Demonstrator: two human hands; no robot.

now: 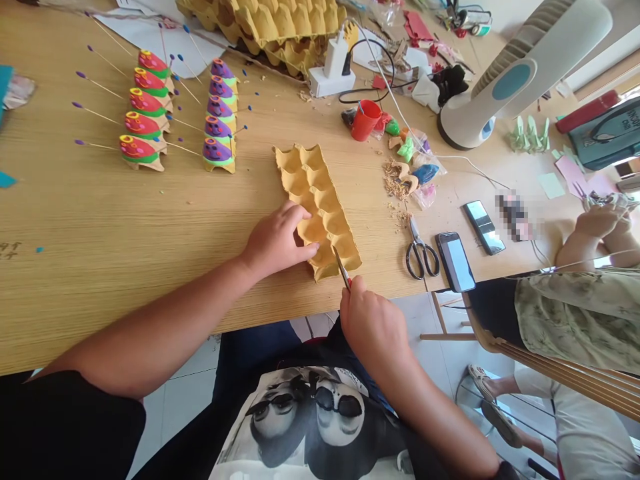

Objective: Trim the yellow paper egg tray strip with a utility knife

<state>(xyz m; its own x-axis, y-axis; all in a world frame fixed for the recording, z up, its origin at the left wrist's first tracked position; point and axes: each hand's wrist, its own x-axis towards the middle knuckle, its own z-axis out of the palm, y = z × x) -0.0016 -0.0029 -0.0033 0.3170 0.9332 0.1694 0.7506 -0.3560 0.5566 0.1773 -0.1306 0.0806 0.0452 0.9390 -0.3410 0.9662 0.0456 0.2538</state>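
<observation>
A yellow pulp egg carton (320, 200) with two rows of cups lies on the table in front of me. My left hand (280, 240) grips its left side, thumb and fingers spread over the near cups. In my right hand (375, 317) is a red-handled cutting tool with a pointed metal blade (341, 265). The blade's tip meets the carton's near end, between the two rows. My fingers cover most of the handle, so I cannot tell whether it is a knife or scissors.
Painted egg-cup figures (143, 103) with cotton swabs stand at the back left. Black-handled scissors (423, 257) and two phones (455, 260) lie to the right. Behind are a red cup (366, 120), a white fan (500, 87) and stacked egg trays (285, 27). Another person's hands (600, 223) are at far right.
</observation>
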